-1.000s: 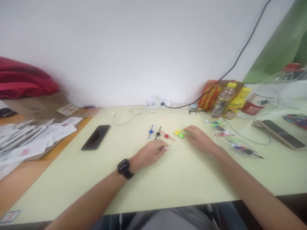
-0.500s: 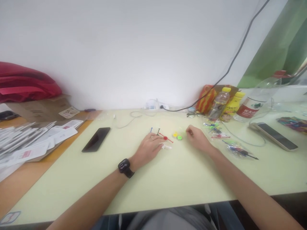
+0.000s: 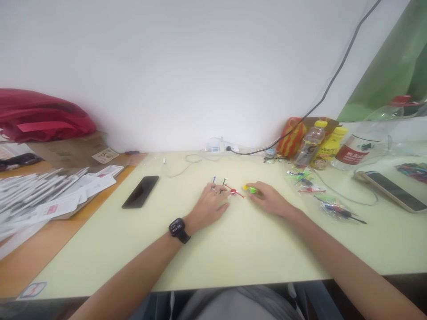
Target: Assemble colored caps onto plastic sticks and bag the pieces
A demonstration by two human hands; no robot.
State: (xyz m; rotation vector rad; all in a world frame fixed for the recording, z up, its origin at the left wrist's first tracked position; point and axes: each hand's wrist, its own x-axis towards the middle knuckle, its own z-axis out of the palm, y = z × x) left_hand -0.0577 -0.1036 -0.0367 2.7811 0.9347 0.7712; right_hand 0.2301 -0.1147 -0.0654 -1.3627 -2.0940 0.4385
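Observation:
My left hand (image 3: 208, 205) lies palm down on the table with fingers stretched and thumb apart. Its fingers partly cover a thin blue arrow (image 3: 214, 180) and a thin black arrow (image 3: 223, 182). Just beyond the index fingertip lies a red plastic arrow with a round middle (image 3: 233, 191); something small and white shows at that fingertip, too blurred to name. My right hand (image 3: 270, 200) has its thumb and fingers closed around a small green disc (image 3: 252, 190). A small yellow disc (image 3: 246, 187) sits at the right index fingertip, partly hidden.
Bagged coloured plastic pieces (image 3: 336, 209) lie right of my right hand, before several bottles (image 3: 353, 151). A black phone (image 3: 140, 192) lies left; another phone (image 3: 395, 190) lies far right. White packets (image 3: 66, 195) and a cardboard box (image 3: 66, 151) fill the left side.
My right hand has moved left to the green and yellow discs and closed on the green one. The white piece under my left thumb no longer shows there; the left fingers have spread.

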